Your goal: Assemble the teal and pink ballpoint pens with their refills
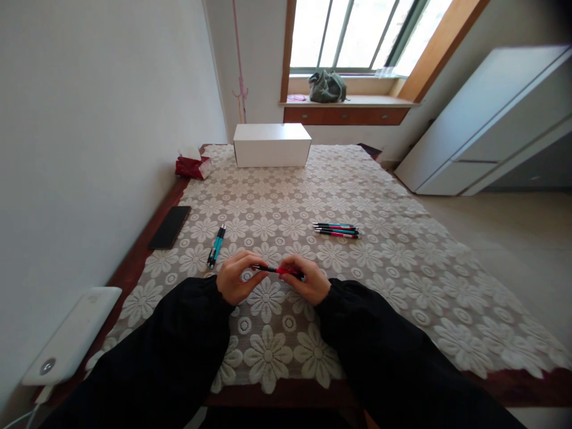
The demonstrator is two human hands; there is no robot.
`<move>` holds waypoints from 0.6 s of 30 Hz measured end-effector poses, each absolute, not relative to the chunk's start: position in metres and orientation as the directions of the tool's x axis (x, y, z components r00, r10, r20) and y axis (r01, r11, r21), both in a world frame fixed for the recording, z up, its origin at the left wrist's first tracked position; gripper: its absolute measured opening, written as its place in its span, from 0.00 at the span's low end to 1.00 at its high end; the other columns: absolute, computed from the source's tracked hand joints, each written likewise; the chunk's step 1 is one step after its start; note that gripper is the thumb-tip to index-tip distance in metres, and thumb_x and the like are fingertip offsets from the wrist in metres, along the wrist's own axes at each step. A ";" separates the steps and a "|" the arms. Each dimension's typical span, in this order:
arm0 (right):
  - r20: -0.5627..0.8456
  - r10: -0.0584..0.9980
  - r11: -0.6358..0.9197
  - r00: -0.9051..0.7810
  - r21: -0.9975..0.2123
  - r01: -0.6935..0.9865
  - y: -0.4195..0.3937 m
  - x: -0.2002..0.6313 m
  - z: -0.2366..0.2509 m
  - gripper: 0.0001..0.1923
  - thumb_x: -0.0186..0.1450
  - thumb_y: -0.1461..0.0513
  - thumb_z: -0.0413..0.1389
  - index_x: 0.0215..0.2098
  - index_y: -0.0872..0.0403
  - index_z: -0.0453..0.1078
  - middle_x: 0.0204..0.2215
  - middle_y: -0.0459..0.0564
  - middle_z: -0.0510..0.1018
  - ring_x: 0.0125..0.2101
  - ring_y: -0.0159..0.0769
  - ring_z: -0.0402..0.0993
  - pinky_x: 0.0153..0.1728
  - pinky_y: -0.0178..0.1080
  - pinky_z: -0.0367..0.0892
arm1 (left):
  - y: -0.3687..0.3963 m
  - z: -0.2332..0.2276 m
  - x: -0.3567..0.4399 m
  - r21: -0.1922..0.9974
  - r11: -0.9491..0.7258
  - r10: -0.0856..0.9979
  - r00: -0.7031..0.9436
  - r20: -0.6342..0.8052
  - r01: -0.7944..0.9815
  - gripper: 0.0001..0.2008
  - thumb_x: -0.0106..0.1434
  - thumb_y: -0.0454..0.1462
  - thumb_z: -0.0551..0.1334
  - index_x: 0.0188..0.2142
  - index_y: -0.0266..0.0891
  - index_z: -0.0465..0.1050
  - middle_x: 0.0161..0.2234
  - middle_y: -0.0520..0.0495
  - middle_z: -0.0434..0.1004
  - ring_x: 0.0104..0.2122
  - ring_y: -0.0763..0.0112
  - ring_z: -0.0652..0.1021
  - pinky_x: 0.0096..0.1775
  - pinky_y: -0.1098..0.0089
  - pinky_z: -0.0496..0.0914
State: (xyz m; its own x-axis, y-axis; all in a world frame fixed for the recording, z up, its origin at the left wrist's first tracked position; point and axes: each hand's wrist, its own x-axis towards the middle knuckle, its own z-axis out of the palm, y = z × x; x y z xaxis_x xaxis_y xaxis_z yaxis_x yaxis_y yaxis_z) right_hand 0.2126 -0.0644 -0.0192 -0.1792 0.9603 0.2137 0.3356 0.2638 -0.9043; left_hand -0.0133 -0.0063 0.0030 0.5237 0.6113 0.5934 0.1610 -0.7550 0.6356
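Observation:
Between my two hands lies a red and black pen (279, 270), held level just above the lace tablecloth. My left hand (240, 276) pinches its black end with the silver tip, and my right hand (307, 279) grips the red part near the other end. Two blue and black pens (217, 245) lie side by side on the cloth, to the left of my left hand. Beyond my right hand, several blue and red pens (336, 230) rest in a neat row.
A white box (272, 146) stands at the table's far end. Along the left edge are a red tissue pack (193, 167), a dark phone (170, 227) and a white power bank (71, 336) with a cable. The flowered lace tablecloth (286, 196) covers the table.

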 end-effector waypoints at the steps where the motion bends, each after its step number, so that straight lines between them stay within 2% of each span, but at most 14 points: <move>1: 0.218 0.958 0.269 -0.185 -0.905 0.330 -0.064 0.212 -0.018 0.06 0.66 0.59 0.58 0.40 0.52 0.71 0.31 0.46 0.80 0.31 0.34 0.75 0.35 0.37 0.67 | -0.006 0.003 -0.013 0.635 -0.756 0.610 0.524 0.595 0.159 0.05 0.65 0.35 0.68 0.41 0.40 0.77 0.36 0.45 0.81 0.35 0.69 0.80 0.37 0.69 0.78; 10: 0.208 0.954 0.268 -0.214 -0.914 0.306 -0.064 0.211 -0.018 0.05 0.68 0.61 0.55 0.41 0.51 0.71 0.29 0.45 0.81 0.29 0.33 0.75 0.34 0.36 0.67 | -0.007 0.003 -0.014 0.624 -0.761 0.612 0.515 0.600 0.178 0.05 0.64 0.36 0.69 0.40 0.40 0.78 0.35 0.46 0.81 0.33 0.69 0.80 0.36 0.69 0.76; 13: 0.221 0.958 0.272 -0.184 -0.901 0.339 -0.064 0.211 -0.020 0.04 0.67 0.61 0.56 0.40 0.51 0.72 0.29 0.45 0.80 0.29 0.33 0.74 0.33 0.36 0.67 | -0.006 0.001 -0.015 0.617 -0.750 0.638 0.505 0.581 0.239 0.05 0.64 0.39 0.69 0.36 0.40 0.78 0.30 0.48 0.80 0.30 0.69 0.78 0.33 0.68 0.73; 18: 0.252 0.953 0.298 -0.168 -0.883 0.364 -0.065 0.213 -0.021 0.04 0.66 0.61 0.58 0.40 0.51 0.72 0.31 0.45 0.80 0.30 0.33 0.74 0.33 0.36 0.66 | -0.003 -0.003 -0.016 0.609 -0.737 0.658 0.515 0.548 0.293 0.11 0.65 0.44 0.68 0.30 0.39 0.77 0.25 0.49 0.76 0.27 0.70 0.75 0.31 0.69 0.69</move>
